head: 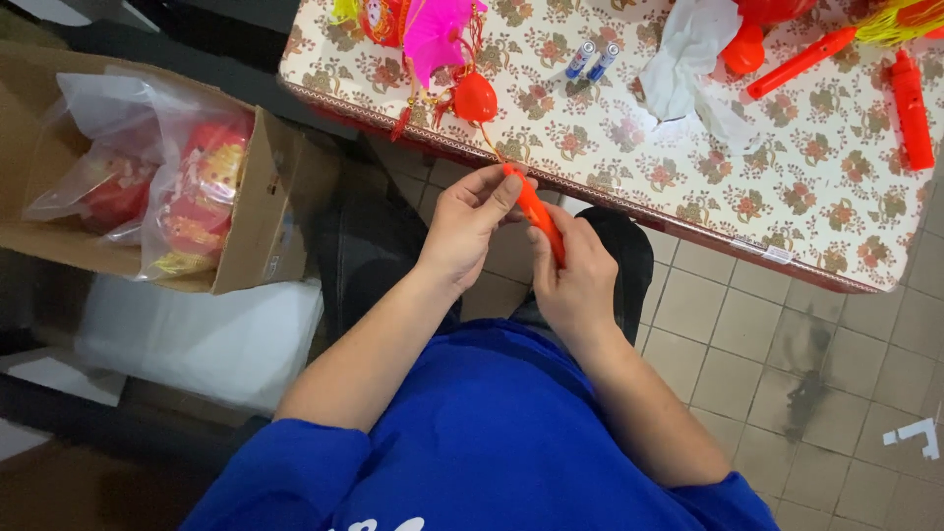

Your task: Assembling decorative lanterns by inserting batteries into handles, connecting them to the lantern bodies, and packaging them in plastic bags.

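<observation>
A: What do we have in our hands?

B: An orange stick point(539, 214), a slim plastic handle. We hold it below the near edge of the surface point(688, 167), over the tiled floor point(846, 374), tilted so its upper end points toward that edge.

A: How is each grip?

B: Our right hand point(580, 280) is clenched around the lower part of the stick, fingers wrapped over it. Our left hand point(467, 231) pinches the upper tip between thumb and fingertips. A thin string point(489, 143) runs from that tip up to a small red lantern point(474, 98) lying at the near edge of the surface.

A: And what lies about it?

B: Beside the red lantern, toward the far left corner, we see a pink paper piece point(438, 34) with tassels. Two batteries point(592, 59) lie side by side near the far edge, touching or nearly so. To their right sits a crumpled white plastic bag point(688, 59). Toward the right edge lie two more orange sticks, one slanted point(801, 61) and one point(913, 108) running toward the near edge, apart from each other.

A: Off the surface?

B: On our left a cardboard box point(261, 211) stands on the floor, holding clear bags of red lanterns point(197, 197). A white bag point(197, 339) lies under it.
</observation>
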